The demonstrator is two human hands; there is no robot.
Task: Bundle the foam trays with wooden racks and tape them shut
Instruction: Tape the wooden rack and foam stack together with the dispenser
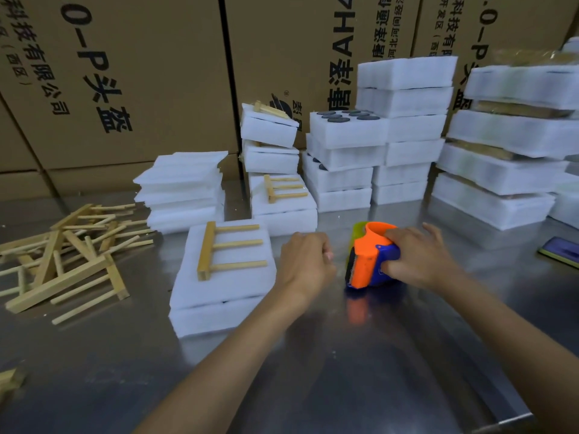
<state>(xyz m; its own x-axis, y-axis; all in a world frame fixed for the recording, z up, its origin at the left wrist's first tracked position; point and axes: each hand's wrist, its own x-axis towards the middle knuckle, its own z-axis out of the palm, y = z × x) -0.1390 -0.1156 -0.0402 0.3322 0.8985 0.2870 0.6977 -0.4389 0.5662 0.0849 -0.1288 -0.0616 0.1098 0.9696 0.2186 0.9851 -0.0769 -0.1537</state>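
Steel-topped bench, brushed and reflective, seen from the head view. At about 9 o'clock from the hands lies the nearest foam tray bundle: two soft white slabs stacked, with a three-pronged wooden rack lying flat on top, its crossbar running near-to-far and its prongs pointing toward 3 o'clock. No tape is visible on it.

Right hand rests at centre, fingers curled over the blue body of an orange-and-blue tape dispenser that stands on the bench, its toothed cutter facing 9 o'clock toward the bundle. Left hand sits between bundle and dispenser, fingers loosely curled with the tips near the cutter; whether it pinches a tape end cannot be told.

Governing relation: the bundle lies just beside the left hand, toward 9 o'clock, while the dispenser is farther off on the right. By judgement, the tape must travel leftward and cross the rack.

Surroundings: loose racks heaped at 9 o'clock; plain foam sheets at 11 o'clock; more foam tray stacks at 12 to 2 o'clock; printed cardboard cartons behind; a phone at 3 o'clock.
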